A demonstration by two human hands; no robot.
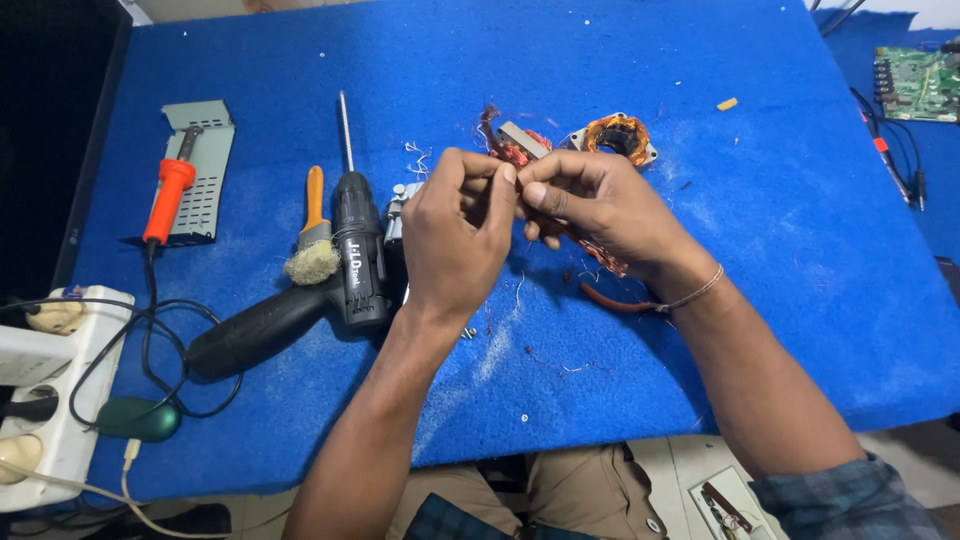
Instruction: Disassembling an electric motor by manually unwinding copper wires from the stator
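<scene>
Copper coil (520,148) pinched between both hands

hands (520,215): 2 | drill (300,290): 1 | brush (314,240): 1 | soldering iron (168,200): 1

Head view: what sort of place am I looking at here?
Probably an electronics or motor repair bench: a soldering iron, a cordless drill, a copper-wound coil and a green circuit board lie on the blue cloth-covered table.
</scene>
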